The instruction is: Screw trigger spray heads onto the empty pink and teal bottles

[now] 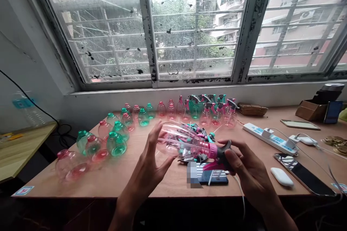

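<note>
A clear pink spray bottle (180,140) lies on its side in the air between my hands, its base to the left. My left hand (151,158) cups the base end, thumb below and fingers above. My right hand (244,168) grips the black and pink spray head (223,157), whose pink collar (213,150) sits at the bottle's neck. A thin tube shows inside the clear body. Behind and below the bottle lies a pile of loose spray heads (200,130), partly hidden by it.
Pink and green bottles without heads (117,143) stand at the left. Bottles with spray heads (217,115) stand by the window. A phone (217,177) lies under my hands. At the right are a power strip (271,139), a white case (282,177) and another phone (303,173).
</note>
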`<state>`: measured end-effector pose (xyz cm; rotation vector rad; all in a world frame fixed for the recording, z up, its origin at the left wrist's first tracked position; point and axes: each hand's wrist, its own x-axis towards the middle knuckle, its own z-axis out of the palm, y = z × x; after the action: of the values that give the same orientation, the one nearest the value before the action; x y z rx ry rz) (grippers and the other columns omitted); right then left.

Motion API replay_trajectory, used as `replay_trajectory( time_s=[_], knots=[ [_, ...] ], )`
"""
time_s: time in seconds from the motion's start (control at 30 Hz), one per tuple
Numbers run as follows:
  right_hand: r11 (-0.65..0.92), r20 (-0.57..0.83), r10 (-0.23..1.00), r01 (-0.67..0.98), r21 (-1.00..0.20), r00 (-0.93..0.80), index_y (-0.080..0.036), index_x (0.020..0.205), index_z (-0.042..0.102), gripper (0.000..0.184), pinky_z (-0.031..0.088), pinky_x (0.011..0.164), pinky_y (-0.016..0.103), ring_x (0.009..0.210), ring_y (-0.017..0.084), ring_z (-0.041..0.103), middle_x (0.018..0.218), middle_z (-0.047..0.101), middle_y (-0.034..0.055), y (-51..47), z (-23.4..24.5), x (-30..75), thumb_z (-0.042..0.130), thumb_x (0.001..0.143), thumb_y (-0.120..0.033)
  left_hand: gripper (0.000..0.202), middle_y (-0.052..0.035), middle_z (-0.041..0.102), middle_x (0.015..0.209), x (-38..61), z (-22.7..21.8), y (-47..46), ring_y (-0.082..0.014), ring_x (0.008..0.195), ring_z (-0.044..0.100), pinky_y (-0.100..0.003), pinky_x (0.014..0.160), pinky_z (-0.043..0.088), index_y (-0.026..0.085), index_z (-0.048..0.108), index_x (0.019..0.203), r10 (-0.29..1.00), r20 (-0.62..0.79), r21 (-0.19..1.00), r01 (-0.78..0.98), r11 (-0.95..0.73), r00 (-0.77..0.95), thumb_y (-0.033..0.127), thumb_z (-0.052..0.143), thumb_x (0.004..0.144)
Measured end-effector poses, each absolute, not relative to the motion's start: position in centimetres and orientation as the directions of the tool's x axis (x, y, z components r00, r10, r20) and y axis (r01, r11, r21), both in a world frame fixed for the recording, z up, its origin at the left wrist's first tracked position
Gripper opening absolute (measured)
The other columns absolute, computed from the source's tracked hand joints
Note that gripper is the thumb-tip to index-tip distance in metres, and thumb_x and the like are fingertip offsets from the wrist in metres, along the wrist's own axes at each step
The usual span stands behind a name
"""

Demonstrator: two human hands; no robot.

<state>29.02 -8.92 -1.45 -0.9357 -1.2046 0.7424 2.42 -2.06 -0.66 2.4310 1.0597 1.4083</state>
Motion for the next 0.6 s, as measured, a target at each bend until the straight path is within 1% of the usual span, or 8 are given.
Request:
replay_trajectory(
  time_s=[0.07,0.13,0.23,0.33,0.37,0.43,0.53,0.6],
  knots=[
    [0.45,0.444,0.869,0.022,-0.893,0.219,-0.036,0.12,0.077,0.03,0.067,0.066,0.028,0.067,0.018,0.073,0.084,0.076,-0.0021,-8.8,-1.8,28.6,0.072,0.105,-0.061,0.102,-0.0147,0.04,0.18,3.0,-0.9,-2.0,-0.035,0.147,0.067,-0.053,0.119,0.061,0.043,0.009,0.177,0.636,0.722,0.477,0.469,-0.743,0.274,0.023,0.075,0.102],
    [0.477,0.475,0.852,0.048,-0.877,0.218,-0.034,0.121,0.076,0.03,0.066,0.067,0.028,0.076,0.02,0.076,0.096,0.081,0.0017,-8.7,-2.2,28.2,0.069,0.107,-0.06,0.104,-0.0147,0.039,0.181,3.6,-1.2,-1.9,-0.0346,0.153,0.061,-0.055,0.124,0.056,0.041,0.005,0.177,0.626,0.742,0.489,0.446,-0.75,0.24,0.019,0.073,0.102],
    [0.514,0.514,0.83,0.06,-0.856,0.217,-0.032,0.122,0.075,0.029,0.068,0.066,0.03,0.074,0.021,0.079,0.101,0.082,0.0032,-8.3,-2.6,28.1,0.065,0.11,-0.056,0.103,-0.0142,0.024,0.187,4.4,-1.4,-2.1,-0.0355,0.162,0.05,-0.057,0.13,0.049,0.041,0.002,0.177,0.637,0.73,0.52,0.405,-0.752,0.247,0.016,0.068,0.103],
    [0.585,0.613,0.76,0.184,-0.79,0.217,-0.032,0.117,0.079,0.026,0.067,0.066,0.031,0.071,0.022,0.08,0.097,0.081,0.0011,-8.1,-2.9,28.3,0.081,0.101,-0.052,0.111,-0.0137,0.01,0.19,4.9,-1.4,-2.6,-0.0382,0.168,0.037,-0.061,0.133,0.043,0.043,-0.006,0.177,0.643,0.706,0.561,0.319,-0.764,0.296,0.025,0.075,0.103],
    [0.609,0.653,0.726,0.241,-0.756,0.213,-0.032,0.115,0.081,0.028,0.067,0.069,0.031,0.075,0.023,0.081,0.097,0.083,0.001,-8.1,-2.9,28.4,0.088,0.095,-0.05,0.114,-0.0141,0.011,0.189,5.0,-1.4,-2.8,-0.0384,0.169,0.037,-0.061,0.133,0.042,0.044,-0.007,0.176,0.64,0.707,0.571,0.291,-0.767,0.301,0.029,0.078,0.102],
    [0.63,0.693,0.688,0.297,-0.717,0.213,-0.033,0.114,0.083,0.032,0.066,0.072,0.031,0.08,0.025,0.081,0.097,0.086,0.0001,-8.2,-2.7,28.6,0.096,0.088,-0.045,0.115,-0.0156,0.022,0.187,5.2,-1.3,-3.1,-0.0374,0.168,0.039,-0.059,0.134,0.041,0.043,-0.004,0.177,0.633,0.72,0.578,0.26,-0.773,0.284,0.037,0.081,0.1],
    [0.62,0.675,0.709,0.274,-0.735,0.206,-0.032,0.116,0.084,0.026,0.066,0.071,0.03,0.077,0.023,0.082,0.095,0.088,-0.0014,-8.5,-2.3,28.8,0.092,0.092,-0.036,0.109,-0.0164,0.04,0.179,5.4,-1.2,-3.2,-0.0367,0.166,0.042,-0.058,0.135,0.04,0.04,0.008,0.177,0.602,0.77,0.547,0.267,-0.794,0.212,0.042,0.084,0.098],
    [0.627,0.688,0.703,0.297,-0.72,0.183,-0.031,0.118,0.083,0.026,0.068,0.074,0.031,0.081,0.024,0.084,0.099,0.089,-0.0008,-8.8,-1.9,28.8,0.09,0.092,-0.03,0.108,-0.0158,0.045,0.176,5.4,-1.1,-3.2,-0.0374,0.165,0.044,-0.057,0.134,0.042,0.039,0.018,0.176,0.556,0.814,0.5,0.287,-0.817,0.166,0.04,0.088,0.094]
  ],
)
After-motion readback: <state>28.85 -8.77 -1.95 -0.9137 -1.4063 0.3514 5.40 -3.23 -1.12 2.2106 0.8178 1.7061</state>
